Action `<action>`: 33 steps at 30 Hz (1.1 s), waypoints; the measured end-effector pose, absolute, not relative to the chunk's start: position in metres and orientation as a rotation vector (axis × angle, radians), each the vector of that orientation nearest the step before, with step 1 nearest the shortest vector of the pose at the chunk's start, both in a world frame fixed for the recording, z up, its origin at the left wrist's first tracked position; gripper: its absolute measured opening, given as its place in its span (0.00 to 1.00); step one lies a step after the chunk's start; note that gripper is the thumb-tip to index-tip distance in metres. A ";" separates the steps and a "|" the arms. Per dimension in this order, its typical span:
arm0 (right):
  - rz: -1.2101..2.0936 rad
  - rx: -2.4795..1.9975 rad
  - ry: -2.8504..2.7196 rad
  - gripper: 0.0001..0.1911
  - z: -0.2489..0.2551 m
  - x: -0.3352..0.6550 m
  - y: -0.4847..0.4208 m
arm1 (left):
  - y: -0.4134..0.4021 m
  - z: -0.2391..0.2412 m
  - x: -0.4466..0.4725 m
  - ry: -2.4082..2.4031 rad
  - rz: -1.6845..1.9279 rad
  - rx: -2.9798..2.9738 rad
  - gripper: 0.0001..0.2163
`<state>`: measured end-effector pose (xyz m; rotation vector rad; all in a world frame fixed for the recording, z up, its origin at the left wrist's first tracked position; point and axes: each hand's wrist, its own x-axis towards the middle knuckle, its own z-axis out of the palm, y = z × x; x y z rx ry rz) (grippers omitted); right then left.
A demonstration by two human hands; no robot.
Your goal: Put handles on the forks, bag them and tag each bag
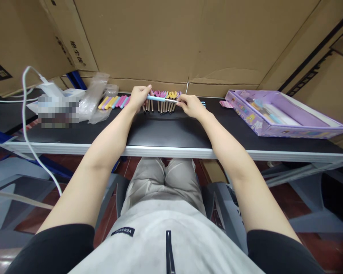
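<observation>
While 2 hands [138,98] hold 1 blue stick [159,99], perhaps 9 pieces [112,102] lie leftward.

The table [171,131] has a black top and a pale metal front edge. Seen from the seat, at 12 o'clock lie forks [165,105], side by side, their brown stems toward 6. At 11 o'clock is a row of coloured handles [114,102]; between 10 and 11, clear bags [90,99]. A purple box [274,129] lies at 2, and a pink packet [225,104] at 1, just beside it.

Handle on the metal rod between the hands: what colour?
Handle is light blue; shows best in the head view.
</observation>
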<state>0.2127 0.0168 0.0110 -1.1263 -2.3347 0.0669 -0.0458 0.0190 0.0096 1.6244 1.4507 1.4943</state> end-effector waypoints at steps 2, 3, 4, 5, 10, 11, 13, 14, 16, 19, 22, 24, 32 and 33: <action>0.059 -1.122 -2.333 0.09 0.012 0.211 0.015 | 0.019 0.009 -0.043 1.461 1.480 1.624 0.19; 0.058 -1.115 -2.333 0.09 0.012 0.211 0.014 | 0.019 0.009 -0.042 1.466 1.472 1.628 0.19; 0.059 -1.107 -2.334 0.09 0.012 0.210 0.014 | 0.019 0.009 -0.040 1.466 1.466 1.635 0.19; 0.059 -1.098 -2.335 0.09 0.012 0.209 0.013 | 0.018 0.009 -0.039 1.463 1.462 1.643 0.19; 0.037 -1.090 -2.336 0.09 0.012 0.206 0.010 | 0.015 0.009 -0.031 1.436 1.439 1.656 0.19; 0.031 -1.094 -2.339 0.08 0.012 0.206 0.010 | 0.014 0.009 -0.029 1.432 1.437 1.656 0.20; 0.024 -1.096 -2.344 0.08 0.013 0.205 0.009 | 0.012 0.009 -0.026 1.424 1.436 1.660 0.20; 0.023 -1.094 -2.345 0.07 0.014 0.205 0.008 | 0.011 0.010 -0.024 1.425 1.435 1.663 0.20; 0.026 -1.090 -2.345 0.07 0.015 0.204 0.006 | 0.009 0.010 -0.022 1.433 1.432 1.669 0.20; 0.036 -1.093 -2.344 0.07 0.016 0.203 0.004 | 0.008 0.009 -0.020 1.441 1.423 1.677 0.19; 0.042 -1.090 -2.349 0.09 0.016 0.203 0.004 | 0.009 0.008 -0.020 1.420 1.421 1.688 0.20; 0.043 -1.081 -2.352 0.09 0.016 0.203 0.004 | 0.010 0.007 -0.020 1.407 1.424 1.689 0.20; 0.024 -1.055 -2.358 0.10 0.014 0.204 0.005 | 0.005 0.010 -0.014 1.417 1.418 1.661 0.19; 0.023 -1.049 -2.356 0.10 0.014 0.204 0.005 | 0.004 0.010 -0.014 1.416 1.417 1.659 0.19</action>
